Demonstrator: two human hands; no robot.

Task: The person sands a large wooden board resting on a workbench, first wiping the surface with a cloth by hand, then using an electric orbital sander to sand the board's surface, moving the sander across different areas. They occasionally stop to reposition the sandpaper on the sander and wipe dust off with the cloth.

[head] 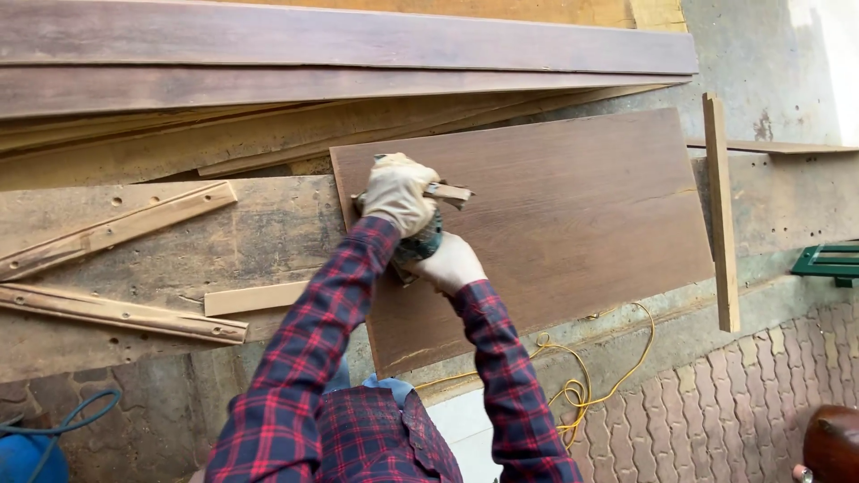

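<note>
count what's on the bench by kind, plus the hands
Hands: 2, left, right
Dark panel: 1
Power tool: 1
Drilled battens: 2
Short pale strip: 1
Yellow cord: 1
Total: 8

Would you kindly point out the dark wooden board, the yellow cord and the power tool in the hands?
dark wooden board (573, 206): head view, bare face right of the hands.
yellow cord (573, 394): head view, tangled loops below the board.
power tool (420, 244): head view, teal body between both gloves.

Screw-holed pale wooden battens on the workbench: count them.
2, both left of the gloved hands: the upper pale wooden batten slants upward to the right, the lower batten lies beneath it. Others may hide under boards.
</note>
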